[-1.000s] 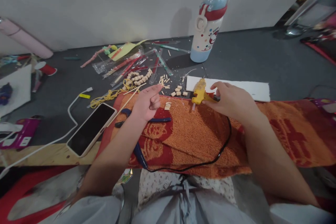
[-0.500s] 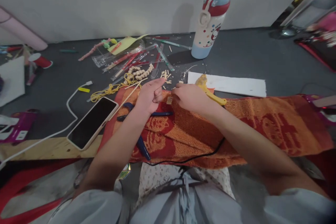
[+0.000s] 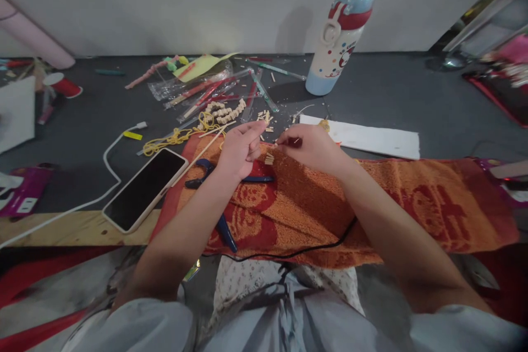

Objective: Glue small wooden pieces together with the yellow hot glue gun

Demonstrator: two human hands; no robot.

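While your left hand (image 3: 238,149) reaches over the towel (image 3: 315,203), its thumb and forefinger pinch a small wooden piece (image 3: 267,116) at their tips, and the other fingers curl towards the palm. That piece sits near the middle of the scene, just above the towel's far edge, with loose sticks (image 3: 264,129) scattered on the table behind it. Your right hand (image 3: 309,144) hangs just to the right, thumb and forefinger brought close together; you cannot tell whether the pale bit at their tips is gripped. Below the gap between your hands, a few short slats (image 3: 269,159) lie on the towel. Your left wrist crosses over the pliers (image 3: 225,231), while the glue gun (image 3: 325,125) is mostly hidden behind your right hand, by the white board (image 3: 381,140). To your left are a phone (image 3: 144,190), a skewer (image 3: 198,156) beside it, and yellow string (image 3: 169,140) farther off. On the far side, the bottle (image 3: 336,55) stands upright, right of the packets (image 3: 214,91).
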